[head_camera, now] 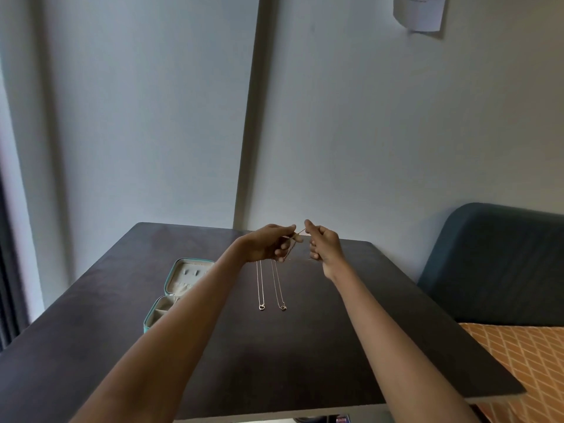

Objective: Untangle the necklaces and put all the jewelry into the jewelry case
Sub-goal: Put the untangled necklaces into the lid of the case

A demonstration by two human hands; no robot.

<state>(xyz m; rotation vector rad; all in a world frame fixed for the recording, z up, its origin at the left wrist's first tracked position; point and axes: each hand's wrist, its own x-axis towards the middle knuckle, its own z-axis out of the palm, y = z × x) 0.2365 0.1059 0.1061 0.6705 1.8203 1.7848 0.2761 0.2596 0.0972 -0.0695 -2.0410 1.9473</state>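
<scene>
Two thin gold necklaces (pixel 276 285) hang in the air above the dark table (pixel 305 346), each ending in a small ring pendant (pixel 261 307) near the tabletop. My left hand (pixel 268 244) pinches the upper ends of the chains. My right hand (pixel 323 242) pinches a short stretch of chain pulled taut between the two hands. The teal jewelry case (pixel 171 291) lies open at the left of the table, partly behind my left forearm, with a cream lining and small earrings on its lid panel.
A wall rises behind the table's far edge. To the right stands a dark blue upholstered headboard (pixel 494 264) with an orange patterned bedspread (pixel 525 361) below it. A curtain edge runs down the far left. A paper (pixel 419 12) is pinned to the wall.
</scene>
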